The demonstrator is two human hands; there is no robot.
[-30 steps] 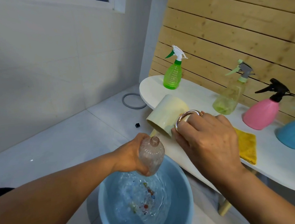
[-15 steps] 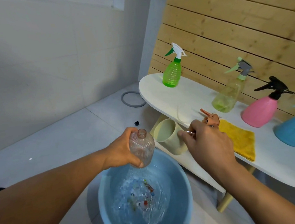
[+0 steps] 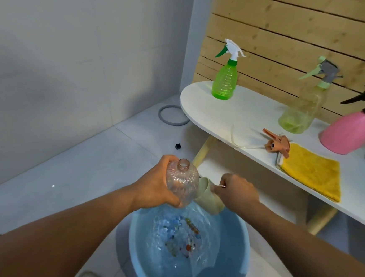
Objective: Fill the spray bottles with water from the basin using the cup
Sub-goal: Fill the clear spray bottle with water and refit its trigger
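Head view: left hand (image 3: 153, 187) wrapped round clear bottle (image 3: 182, 183), cap off, neck up, held over basin (image 3: 142, 246). Right hand (image 3: 236, 192) grips cup (image 3: 205, 196) by handle, just beside bottle at basin's far rim. Bottle likely light, thin-walled, slippery wet: hold ribbed belly, don't squeeze. Shelf (image 3: 251, 111) edge close on right; open room left.

Soft even indoor light, faint shadows on the wall, wide-angle bending at edges, slight motion blur
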